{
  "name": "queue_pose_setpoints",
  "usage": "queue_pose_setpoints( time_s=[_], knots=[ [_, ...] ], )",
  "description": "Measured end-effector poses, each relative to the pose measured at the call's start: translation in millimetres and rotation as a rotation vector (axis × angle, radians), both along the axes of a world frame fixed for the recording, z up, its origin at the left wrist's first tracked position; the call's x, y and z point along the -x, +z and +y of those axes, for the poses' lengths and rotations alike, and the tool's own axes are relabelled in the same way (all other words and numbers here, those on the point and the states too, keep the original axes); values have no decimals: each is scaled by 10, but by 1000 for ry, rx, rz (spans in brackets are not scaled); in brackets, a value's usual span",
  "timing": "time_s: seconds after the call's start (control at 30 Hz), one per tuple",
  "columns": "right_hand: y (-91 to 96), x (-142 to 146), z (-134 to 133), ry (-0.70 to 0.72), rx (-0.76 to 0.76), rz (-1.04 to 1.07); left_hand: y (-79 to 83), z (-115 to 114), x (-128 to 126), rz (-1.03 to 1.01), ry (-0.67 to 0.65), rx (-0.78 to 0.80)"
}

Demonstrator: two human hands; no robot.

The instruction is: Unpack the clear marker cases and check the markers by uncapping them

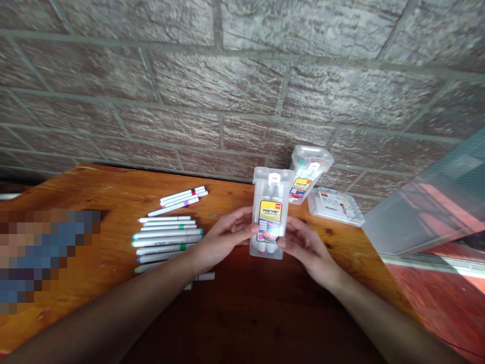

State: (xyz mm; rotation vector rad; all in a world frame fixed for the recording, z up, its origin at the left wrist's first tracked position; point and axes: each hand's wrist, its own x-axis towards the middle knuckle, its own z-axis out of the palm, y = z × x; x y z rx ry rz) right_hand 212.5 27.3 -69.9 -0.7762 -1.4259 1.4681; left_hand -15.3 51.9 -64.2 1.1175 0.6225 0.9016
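Both hands grip a clear plastic marker case (271,189) with a yellow and blue label, held upright above the table. My left hand (227,235) closes on its left side, thumb on the label. From the right, my right hand (306,247) pinches the lower edge, its thumb by the label's corner. A few white markers show inside the case. Left of my left hand, loose white markers (166,236) with coloured ends lie in a row, some partly hidden under my left forearm. Several more markers (184,197) lie farther back.
A second marker case (308,169) stands behind, close to the brick wall (250,91). To its right lies a flat clear plastic box (336,206). The wooden table (109,189) ends at the right beside a translucent panel (424,202). A pixelated patch covers the left side.
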Motion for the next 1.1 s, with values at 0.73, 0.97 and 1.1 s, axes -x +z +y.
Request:
queue_pose_setpoints(
  time_s=[0.73, 0.97, 1.1],
  knots=[
    [23, 12, -21, 0, 34, -4, 31, -7, -1, -12, 7, 25],
    [34, 5, -28, 0, 33, -10, 28, -5, 0, -9, 4, 21],
    [32, 10, -26, -1, 39, -10, 21, -6, -4, -11, 12, 29]
  ],
)
